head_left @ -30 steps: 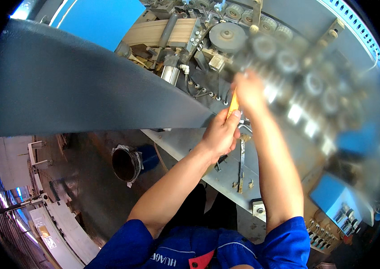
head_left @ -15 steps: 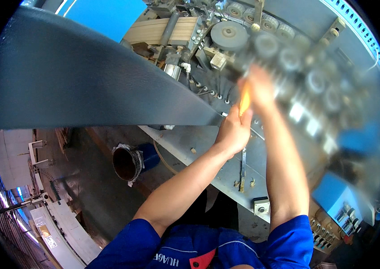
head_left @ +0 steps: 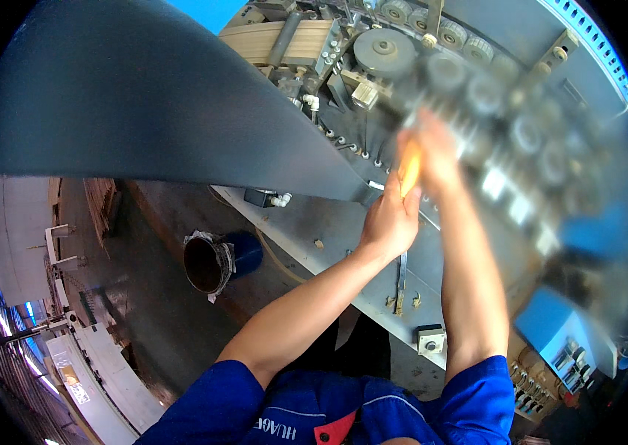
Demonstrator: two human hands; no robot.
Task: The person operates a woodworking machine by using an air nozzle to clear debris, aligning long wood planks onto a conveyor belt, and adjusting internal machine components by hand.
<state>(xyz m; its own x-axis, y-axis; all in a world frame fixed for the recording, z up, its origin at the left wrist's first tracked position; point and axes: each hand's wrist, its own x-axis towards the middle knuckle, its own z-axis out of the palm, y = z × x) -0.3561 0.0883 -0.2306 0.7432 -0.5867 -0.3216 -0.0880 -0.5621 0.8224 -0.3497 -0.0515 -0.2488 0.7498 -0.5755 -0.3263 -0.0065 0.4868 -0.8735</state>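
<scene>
Orange-handled tool [head_left: 409,169] is gripped between both hands: left hand [head_left: 390,220] closed around its lower end, right hand [head_left: 432,148] blurred at the top, against the grey machine panel [head_left: 314,230].

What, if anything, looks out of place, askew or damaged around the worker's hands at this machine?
Nothing clearly stands out. The left hand and the blurred right hand meet on an orange-yellow tool against the grey machine deck. The rollers sit in an even row. The dark bin lies tilted on the floor.
</scene>
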